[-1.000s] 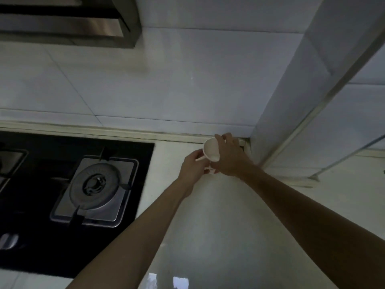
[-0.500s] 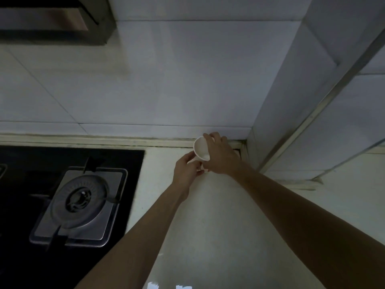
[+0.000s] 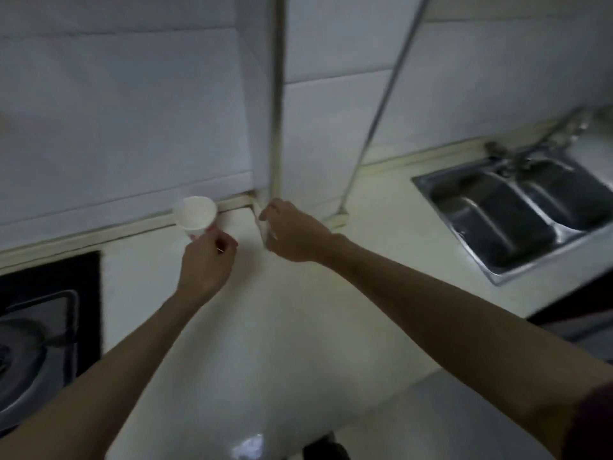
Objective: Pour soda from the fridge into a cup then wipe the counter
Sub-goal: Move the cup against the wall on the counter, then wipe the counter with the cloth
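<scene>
CUP: you're pinching the cup (image 3: 195, 214) by its base with your left hand (image 3: 206, 262), keeping the mouth up for pouring, low over the counter (image 3: 265, 327) by the back wall | RIGHT: your right hand (image 3: 292, 233) is sitting curled at the corner, grip cannot tell | SODA: not showing

Stove (image 3: 36, 343) runs offscreen; blurred metalwork (image 3: 527, 152), perhaps faucet.
</scene>
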Demonstrator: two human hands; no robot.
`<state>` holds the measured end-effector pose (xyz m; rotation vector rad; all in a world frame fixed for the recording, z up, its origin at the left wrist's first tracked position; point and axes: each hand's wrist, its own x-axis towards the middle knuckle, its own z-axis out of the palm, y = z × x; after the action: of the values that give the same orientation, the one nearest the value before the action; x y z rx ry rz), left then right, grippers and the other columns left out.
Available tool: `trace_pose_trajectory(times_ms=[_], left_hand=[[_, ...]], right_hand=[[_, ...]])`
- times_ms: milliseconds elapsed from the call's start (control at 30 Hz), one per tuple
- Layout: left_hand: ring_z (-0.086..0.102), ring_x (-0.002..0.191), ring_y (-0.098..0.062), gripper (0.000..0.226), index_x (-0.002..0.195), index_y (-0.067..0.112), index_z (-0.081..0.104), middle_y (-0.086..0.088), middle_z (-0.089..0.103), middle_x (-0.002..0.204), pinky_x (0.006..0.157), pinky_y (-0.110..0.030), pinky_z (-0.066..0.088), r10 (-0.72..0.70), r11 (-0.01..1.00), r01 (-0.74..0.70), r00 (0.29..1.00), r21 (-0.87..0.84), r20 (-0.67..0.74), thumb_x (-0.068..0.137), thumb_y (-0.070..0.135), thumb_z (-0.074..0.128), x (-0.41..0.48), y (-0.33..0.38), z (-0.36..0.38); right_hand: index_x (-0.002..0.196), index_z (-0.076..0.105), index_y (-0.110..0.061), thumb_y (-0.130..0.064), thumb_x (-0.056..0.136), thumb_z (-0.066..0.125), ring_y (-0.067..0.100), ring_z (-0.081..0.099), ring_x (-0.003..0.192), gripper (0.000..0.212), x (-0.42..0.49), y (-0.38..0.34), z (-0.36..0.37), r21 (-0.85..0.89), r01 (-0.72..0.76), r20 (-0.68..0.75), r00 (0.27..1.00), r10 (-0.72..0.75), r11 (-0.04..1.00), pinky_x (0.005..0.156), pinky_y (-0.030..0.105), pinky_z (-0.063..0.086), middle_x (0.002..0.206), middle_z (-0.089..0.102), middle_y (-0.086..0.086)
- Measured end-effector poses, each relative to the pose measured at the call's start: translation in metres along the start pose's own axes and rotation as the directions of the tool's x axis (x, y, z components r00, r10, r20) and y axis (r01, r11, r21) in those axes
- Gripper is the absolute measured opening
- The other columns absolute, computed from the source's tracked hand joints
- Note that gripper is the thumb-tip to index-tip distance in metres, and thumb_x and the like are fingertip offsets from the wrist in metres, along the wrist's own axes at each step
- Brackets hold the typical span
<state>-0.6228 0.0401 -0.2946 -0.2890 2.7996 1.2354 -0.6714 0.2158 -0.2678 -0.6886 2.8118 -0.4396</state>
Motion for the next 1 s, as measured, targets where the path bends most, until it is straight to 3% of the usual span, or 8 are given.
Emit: trace_pose_trajectory(times_ms=[133,200,433,600,767,833,900,1000], left_hand=[[0.063,0.083,-0.019,0.013,0.097,0.012,0.07,-0.004,0.069,0.095,0.076,-0.028,0.045,0.243,0.949,-0.281,0.941,0.146,0.235,0.092,0.012,0.058,-0.03,0.058,0.051],[0.062,0.089,-0.019,0.016,0.102,0.013,0.069,-0.004,0.068,0.102,0.08,-0.029,0.046,0.304,0.91,-0.373,0.896,0.178,0.325,0.092,0.014,0.057,-0.045,0.082,0.08],[0.058,0.109,-0.025,0.028,0.119,0.01,0.062,-0.01,0.06,0.118,0.091,-0.033,0.044,0.362,0.801,-0.554,0.749,0.225,0.555,0.094,0.016,0.049,-0.111,0.13,0.189],[0.054,0.114,-0.031,0.033,0.123,0.004,0.059,-0.016,0.057,0.12,0.094,-0.04,0.045,0.259,0.811,-0.515,0.741,0.278,0.619,0.095,0.014,0.044,-0.15,0.149,0.256],[0.049,0.118,-0.031,0.035,0.127,0.003,0.053,-0.017,0.054,0.127,0.094,-0.04,0.044,0.081,0.853,-0.359,0.808,0.379,0.583,0.094,0.013,0.044,-0.201,0.152,0.307],[0.045,0.12,-0.031,0.035,0.126,0.002,0.051,-0.018,0.05,0.129,0.095,-0.041,0.044,0.004,0.852,-0.308,0.813,0.423,0.583,0.092,0.013,0.047,-0.219,0.147,0.324],[0.041,0.124,-0.033,0.042,0.13,0.0,0.046,-0.019,0.043,0.136,0.099,-0.044,0.044,-0.032,0.856,-0.281,0.81,0.435,0.586,0.091,0.014,0.05,-0.232,0.143,0.337],[0.034,0.129,-0.037,0.049,0.135,-0.003,0.041,-0.022,0.033,0.142,0.102,-0.044,0.042,-0.068,0.85,-0.254,0.816,0.461,0.575,0.091,0.015,0.05,-0.244,0.137,0.35]], right_hand=[[0.13,0.049,-0.004,-0.018,0.091,0.055,0.029,0.046,0.121,0.043,-0.069,0.05,-0.003,-0.042,-0.149,0.042,0.988,0.151,0.988,0.095,0.041,0.046,0.133,0.045,0.014],[0.131,0.049,-0.004,-0.019,0.091,0.055,0.03,0.046,0.122,0.043,-0.1,0.074,0.0,-0.03,-0.218,0.064,0.974,0.22,0.975,0.098,0.043,0.045,0.135,0.044,0.014],[0.137,0.046,-0.007,-0.022,0.094,0.054,0.03,0.05,0.124,0.046,-0.199,0.161,0.029,0.006,-0.347,0.17,0.925,0.341,0.938,0.101,0.039,0.043,0.136,0.046,0.014],[0.137,0.045,-0.006,-0.021,0.096,0.051,0.032,0.049,0.123,0.044,-0.248,0.217,0.057,-0.029,-0.348,0.291,0.894,0.341,0.937,0.1,0.042,0.043,0.135,0.046,0.015],[0.119,0.061,-0.003,-0.022,0.092,0.046,0.04,0.058,0.107,0.036,-0.282,0.252,0.085,-0.107,-0.126,0.223,0.964,0.147,0.986,0.092,0.053,0.047,0.118,0.061,0.023],[0.113,0.065,0.0,-0.029,0.088,0.036,0.046,0.06,0.1,0.048,-0.296,0.264,0.106,-0.082,-0.094,0.216,0.97,0.109,0.992,0.085,0.058,0.048,0.109,0.064,0.027],[0.12,0.062,0.0,-0.035,0.085,0.037,0.046,0.057,0.107,0.056,-0.305,0.272,0.117,-0.077,-0.112,0.222,0.967,0.126,0.991,0.087,0.059,0.048,0.119,0.061,0.025],[0.141,0.045,-0.004,-0.035,0.086,0.059,0.043,0.042,0.132,0.065,-0.317,0.265,0.121,-0.146,-0.097,0.199,0.972,0.125,0.985,0.102,0.06,0.038,0.146,0.043,0.022]])
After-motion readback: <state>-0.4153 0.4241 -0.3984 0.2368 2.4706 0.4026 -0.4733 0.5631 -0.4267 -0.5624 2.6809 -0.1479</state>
